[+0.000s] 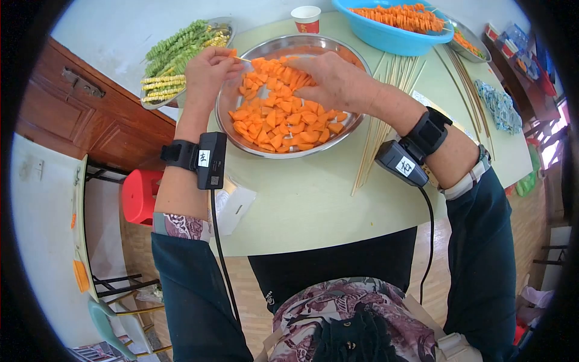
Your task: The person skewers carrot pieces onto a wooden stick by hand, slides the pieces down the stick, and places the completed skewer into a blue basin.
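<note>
Sliced orange carrot pieces (283, 114) fill much of a round metal basin (289, 155) on the table. At its upper left rim, my left hand (210, 71) is closed on a thin bamboo skewer (244, 59), of which only a short pale end shows. A carrot piece (233, 53) sits at those fingertips. Over the basin's right side reaches my right hand (338, 77), thumb and fingers apart around carrot pieces. Its fingertips are partly hidden, and I see nothing gripped in it.
Bare bamboo skewers (386, 114) lie right of the basin. A blue tub (392, 41) holds threaded carrot skewers. At left, a metal tray (226, 27) carries green and yellow vegetable skewers. A paper cup (306, 20), a crumpled cloth (498, 105) and a red stool (142, 196) stand around.
</note>
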`<control>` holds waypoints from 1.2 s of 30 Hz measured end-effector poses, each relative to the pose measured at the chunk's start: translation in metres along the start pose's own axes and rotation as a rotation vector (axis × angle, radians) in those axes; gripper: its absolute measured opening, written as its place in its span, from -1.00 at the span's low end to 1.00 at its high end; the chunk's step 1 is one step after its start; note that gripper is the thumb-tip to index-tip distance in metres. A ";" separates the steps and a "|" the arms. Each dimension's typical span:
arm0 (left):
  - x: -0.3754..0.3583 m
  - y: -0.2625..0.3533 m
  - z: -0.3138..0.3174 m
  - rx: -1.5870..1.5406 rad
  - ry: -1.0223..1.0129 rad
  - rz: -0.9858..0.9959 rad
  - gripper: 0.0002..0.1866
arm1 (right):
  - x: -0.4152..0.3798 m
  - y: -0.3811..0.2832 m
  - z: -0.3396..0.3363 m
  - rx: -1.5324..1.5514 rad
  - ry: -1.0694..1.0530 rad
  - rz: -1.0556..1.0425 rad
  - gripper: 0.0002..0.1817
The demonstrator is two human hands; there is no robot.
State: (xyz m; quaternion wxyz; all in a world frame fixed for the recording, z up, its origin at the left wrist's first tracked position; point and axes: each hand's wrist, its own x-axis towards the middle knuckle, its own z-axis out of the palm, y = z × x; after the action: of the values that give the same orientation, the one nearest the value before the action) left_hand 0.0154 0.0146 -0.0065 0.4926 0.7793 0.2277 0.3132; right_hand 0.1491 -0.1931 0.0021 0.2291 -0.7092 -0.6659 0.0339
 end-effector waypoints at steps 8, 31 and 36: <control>-0.009 0.007 0.018 0.077 -0.102 0.005 -0.82 | 0.004 0.008 0.010 -0.005 0.076 -0.036 -0.50; -0.019 0.021 0.016 0.509 -0.786 -0.289 -0.82 | 0.010 0.031 0.006 -0.082 0.216 0.043 -0.67; -0.018 0.005 0.020 0.550 -0.846 -0.140 -0.81 | 0.012 0.033 0.013 -0.096 0.193 0.007 -0.66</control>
State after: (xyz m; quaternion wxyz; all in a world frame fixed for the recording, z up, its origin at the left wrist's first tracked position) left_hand 0.0169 -0.0121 -0.0126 0.3383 0.9216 0.1340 -0.1350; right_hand 0.1767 -0.1782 -0.0184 0.2580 -0.7215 -0.6391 -0.0658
